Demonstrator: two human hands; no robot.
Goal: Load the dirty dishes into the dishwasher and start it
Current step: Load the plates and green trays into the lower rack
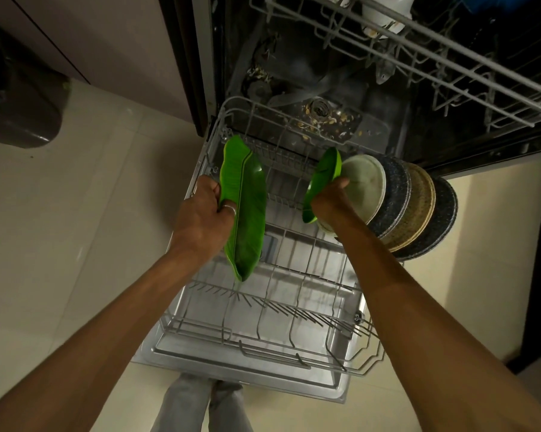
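The dishwasher's lower rack is pulled out over the open door. My left hand is shut on a long green leaf-shaped plate, held on edge above the rack's left side. My right hand is shut on a smaller green plate, upright beside a white plate. To the right of the white one stand a dark speckled plate, a tan plate and another dark plate, all on edge at the rack's right side.
The upper rack sticks out at the top right with a white vessel in it. Food scraps lie around the tub's filter. A dark bin stands at the left on the pale tiled floor. My legs show below the door.
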